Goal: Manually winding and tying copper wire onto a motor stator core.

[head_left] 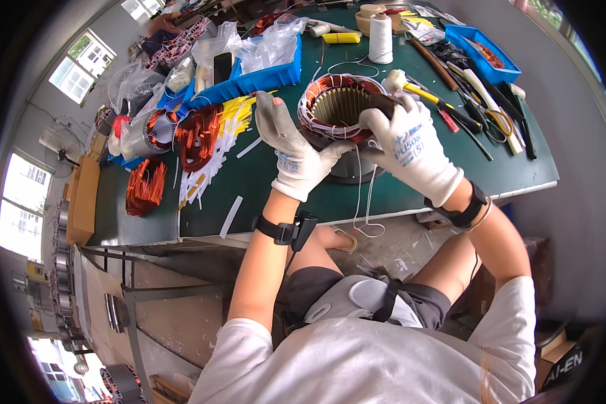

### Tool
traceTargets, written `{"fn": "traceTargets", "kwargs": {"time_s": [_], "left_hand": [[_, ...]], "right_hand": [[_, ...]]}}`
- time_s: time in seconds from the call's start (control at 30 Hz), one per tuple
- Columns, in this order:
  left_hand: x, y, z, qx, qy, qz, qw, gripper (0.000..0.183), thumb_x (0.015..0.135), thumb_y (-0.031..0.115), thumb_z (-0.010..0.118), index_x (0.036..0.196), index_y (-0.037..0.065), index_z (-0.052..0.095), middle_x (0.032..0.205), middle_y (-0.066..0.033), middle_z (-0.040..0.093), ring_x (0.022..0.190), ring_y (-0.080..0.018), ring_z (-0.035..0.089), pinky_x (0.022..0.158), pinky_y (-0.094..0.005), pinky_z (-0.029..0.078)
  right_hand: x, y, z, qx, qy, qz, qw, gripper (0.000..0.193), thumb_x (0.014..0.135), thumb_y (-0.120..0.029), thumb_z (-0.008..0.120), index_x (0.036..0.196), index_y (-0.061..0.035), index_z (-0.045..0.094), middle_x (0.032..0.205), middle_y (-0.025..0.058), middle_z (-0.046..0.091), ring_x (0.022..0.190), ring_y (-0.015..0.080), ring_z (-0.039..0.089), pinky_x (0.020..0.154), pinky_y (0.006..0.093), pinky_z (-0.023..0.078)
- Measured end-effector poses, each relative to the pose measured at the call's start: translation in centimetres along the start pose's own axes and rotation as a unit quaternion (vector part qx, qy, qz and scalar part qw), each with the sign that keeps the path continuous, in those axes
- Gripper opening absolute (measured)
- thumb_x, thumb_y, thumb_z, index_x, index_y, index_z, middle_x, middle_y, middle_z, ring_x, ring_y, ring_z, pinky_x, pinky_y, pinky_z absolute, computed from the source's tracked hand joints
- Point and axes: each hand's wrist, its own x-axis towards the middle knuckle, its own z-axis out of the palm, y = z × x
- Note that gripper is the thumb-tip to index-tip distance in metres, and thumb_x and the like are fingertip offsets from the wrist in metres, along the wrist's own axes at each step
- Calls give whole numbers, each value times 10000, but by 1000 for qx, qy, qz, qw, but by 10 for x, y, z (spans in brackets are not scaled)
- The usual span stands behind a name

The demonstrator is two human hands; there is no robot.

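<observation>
A motor stator (pixel 343 111) with copper windings, a slotted core and white cord laced round its top ring stands upright near the table's front edge. My left hand (pixel 293 145), in a white glove with grey-coated fingers, is beside it. The left fingers are stretched out and the thumb reaches toward the stator's lower side. At the stator's right rim, my gloved right hand (pixel 405 138) is closed, its fingers curled. What it pinches is hidden, and a dark shape lies by its fingertips. White cord (pixel 368 202) hangs from beside those fingers in a loop over the table edge.
Copper coils (pixel 198 138), yellow and white strips (pixel 230 128) and a second stator (pixel 160 128) lie left. Blue bins (pixel 269 79) stand behind. A thread cone (pixel 380 40) is at the back. Right are a mallet (pixel 424 91), scissors (pixel 495 118), other tools and a blue tray (pixel 508 67).
</observation>
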Motion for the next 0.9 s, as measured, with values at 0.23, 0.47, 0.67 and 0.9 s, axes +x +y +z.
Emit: {"fn": "traceTargets", "kwargs": {"time_s": [0.23,0.47,0.67,0.9], "left_hand": [[-10,7,5,-2,33,-58,998,1335,631,738,749,1547,40,75,1554,-353,69,1414,-510,142,1117,-633,181],[-8,8,7,32,54,-37,997,1352,621,759,738,1556,44,74,1552,-351,102,1413,-506,166,1107,-645,176],[-14,19,12,34,96,-93,990,1370,591,781,735,1536,16,103,1543,-361,109,1421,-512,145,1124,-640,156],[-21,42,8,72,149,-221,961,1411,512,775,785,1500,-12,154,1521,-379,163,1387,-515,213,1115,-629,178]], "right_hand": [[-32,-18,32,260,139,121,948,139,798,-58,700,921,-70,636,828,162,660,765,361,643,682,431,512],[-54,-27,-14,168,-88,331,924,166,864,-47,577,975,-39,700,856,228,656,820,409,632,731,451,502],[-27,-19,-10,561,61,358,744,194,960,-108,575,1068,7,687,842,-49,599,718,29,468,629,183,372],[-11,-45,-2,547,131,362,743,191,969,-104,546,1085,-2,659,918,-17,600,761,27,459,667,190,388]]}}
